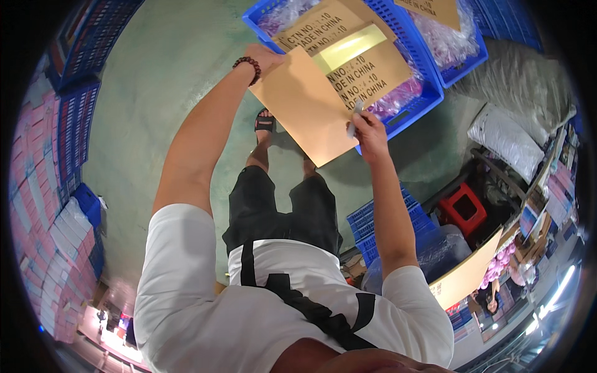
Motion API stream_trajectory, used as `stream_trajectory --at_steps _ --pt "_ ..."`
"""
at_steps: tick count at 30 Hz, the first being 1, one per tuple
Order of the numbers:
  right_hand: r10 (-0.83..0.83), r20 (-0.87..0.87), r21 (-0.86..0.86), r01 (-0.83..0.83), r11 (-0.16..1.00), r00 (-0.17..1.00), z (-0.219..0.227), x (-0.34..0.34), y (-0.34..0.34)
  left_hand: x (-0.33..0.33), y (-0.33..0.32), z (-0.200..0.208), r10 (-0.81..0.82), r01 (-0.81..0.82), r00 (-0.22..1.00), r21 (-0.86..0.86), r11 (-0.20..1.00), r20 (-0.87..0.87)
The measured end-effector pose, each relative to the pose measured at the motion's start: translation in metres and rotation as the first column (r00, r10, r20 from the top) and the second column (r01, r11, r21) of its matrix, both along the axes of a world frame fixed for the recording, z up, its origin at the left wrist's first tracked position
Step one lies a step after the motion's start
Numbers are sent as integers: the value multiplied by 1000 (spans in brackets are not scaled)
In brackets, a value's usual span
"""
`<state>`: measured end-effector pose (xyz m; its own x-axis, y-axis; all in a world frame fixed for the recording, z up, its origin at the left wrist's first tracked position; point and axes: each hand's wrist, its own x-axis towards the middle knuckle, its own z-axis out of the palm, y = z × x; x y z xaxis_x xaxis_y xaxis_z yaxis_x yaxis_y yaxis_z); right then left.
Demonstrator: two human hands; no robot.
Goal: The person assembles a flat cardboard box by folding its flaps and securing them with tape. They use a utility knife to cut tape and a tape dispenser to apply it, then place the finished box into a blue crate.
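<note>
A plain brown cardboard sheet (305,102) is held at a slant in front of me, over the near side of a blue plastic crate (407,118). My left hand (266,57), with a beaded bracelet at the wrist, grips its upper left edge; most of the fingers are hidden. At the sheet's lower right edge, my right hand (371,133) is closed on a small pale-grey object (352,128), too small to identify. Printed cardboard (379,74) with a shiny strip across it rests on plastic-wrapped pink goods in the crate, partly behind the sheet.
A second blue crate (463,71) with clear-wrapped goods adjoins at the right. Wrapped bundles (510,133), a red stool (463,209) and stacked blue crates (392,224) stand on my right. Pink boxes (43,205) are piled far left. Another person (488,301) appears at lower right.
</note>
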<state>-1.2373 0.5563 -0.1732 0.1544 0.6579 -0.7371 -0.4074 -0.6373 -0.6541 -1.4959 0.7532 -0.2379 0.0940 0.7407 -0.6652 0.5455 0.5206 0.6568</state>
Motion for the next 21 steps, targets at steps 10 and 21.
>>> stream_trajectory --at_steps 10,21 --pt "293 208 19 -304 953 933 -9 -65 91 -1 0 16 -39 39 999 -23 999 27" --pt "387 318 125 -443 888 866 -40 -76 108 -4 4 8 -35 36 999 -74 997 15"
